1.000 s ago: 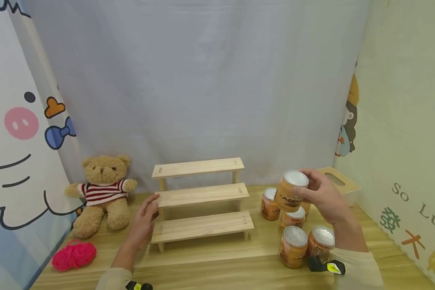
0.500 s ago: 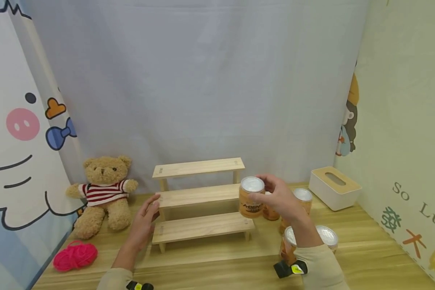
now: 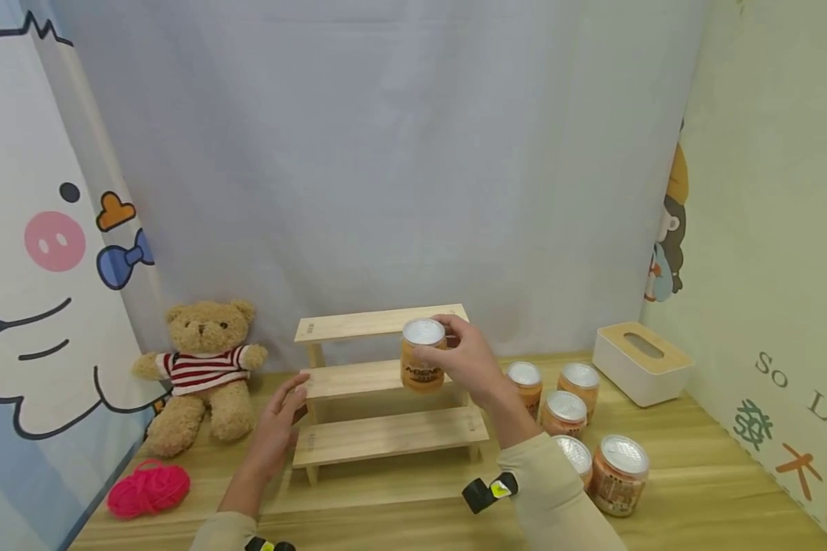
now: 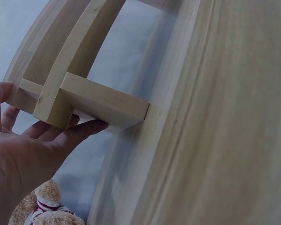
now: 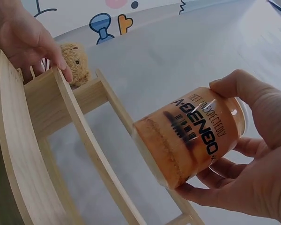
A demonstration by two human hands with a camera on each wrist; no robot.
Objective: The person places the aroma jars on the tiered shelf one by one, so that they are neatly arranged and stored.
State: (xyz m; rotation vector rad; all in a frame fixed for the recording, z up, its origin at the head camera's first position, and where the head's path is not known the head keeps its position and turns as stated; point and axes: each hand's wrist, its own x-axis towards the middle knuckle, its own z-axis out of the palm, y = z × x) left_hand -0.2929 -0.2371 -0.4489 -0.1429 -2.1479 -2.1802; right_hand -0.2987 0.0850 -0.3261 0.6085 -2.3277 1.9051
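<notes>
In the head view, a clear jar (image 3: 422,366) with orange-brown contents and a silver lid hangs upright before the middle tier of a three-tier wooden shelf (image 3: 386,438). My right hand (image 3: 472,363) grips it from the right, thumb on the near side. In the right wrist view, dark lettering shows on the jar (image 5: 189,136), and the fingers curl round its far side and base. My left hand (image 3: 276,428) holds the shelf's left end near the middle tier. In the left wrist view, its fingertips (image 4: 91,127) touch the wooden supports; some fingers hide behind the wood.
Several matching jars (image 3: 620,473) stand on the table to the right, one partly behind my right sleeve. A white tissue box (image 3: 641,366) is behind them. A teddy bear (image 3: 210,375) and pink yarn (image 3: 148,490) sit at left. A grey curtain (image 3: 386,153) hangs behind.
My right hand has carried the jar leftward from above the other jars to in front of the shelf's middle tier. My left hand stays at the shelf's left end.
</notes>
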